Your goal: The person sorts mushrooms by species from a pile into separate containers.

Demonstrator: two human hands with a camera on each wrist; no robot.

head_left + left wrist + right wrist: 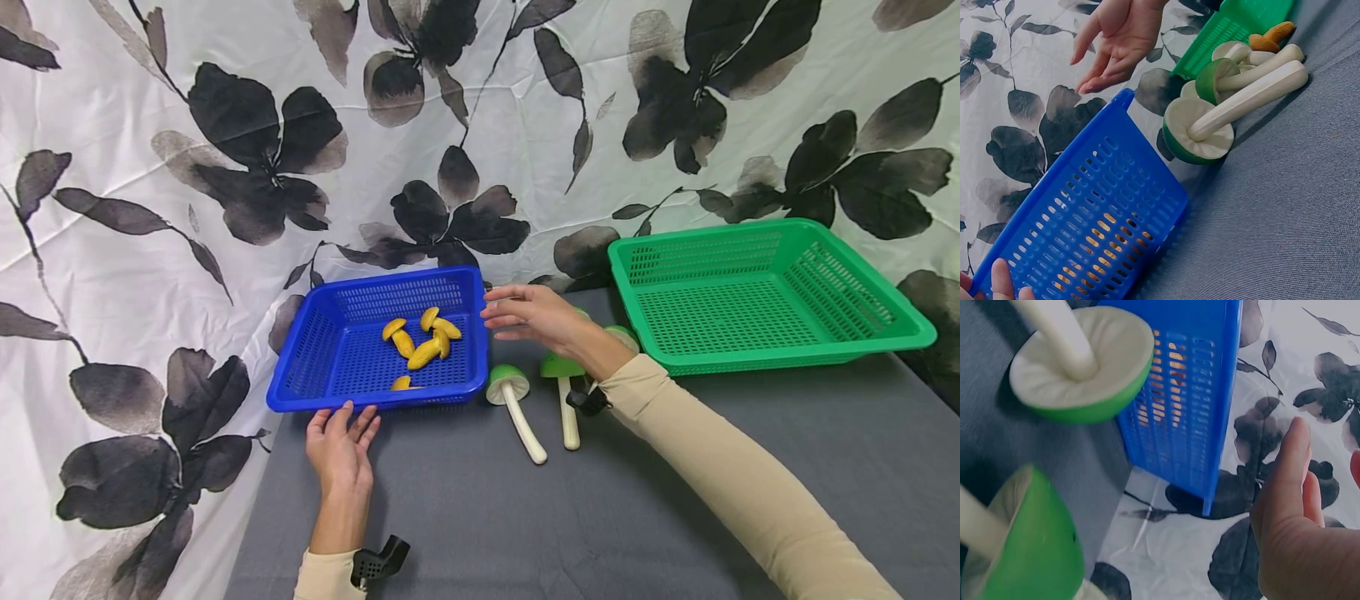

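Note:
A blue plastic basket [375, 400] holds several toy yellow mushrooms [426, 353]. At its front rim is my left hand [341, 454], palm up, fingertips touching the edge; the left wrist view catches only those fingertips. My right hand [536, 315] hovers beside the basket's right rim, fingers extended and holding nothing. Under and beside the right forearm lie green-capped toy mushrooms with white stems, among them one near the basket's corner [517, 412] and another [570, 412] partly covered by the arm. The left wrist view also shows a yellow-brown mushroom [1271, 37] beyond them.
A green plastic basket [765, 367] stands on the right of the grey cloth-covered table [480, 533], with nothing seen inside. Behind both baskets hangs a white curtain [285, 50] with dark flowers. The right forearm crosses the table between the baskets.

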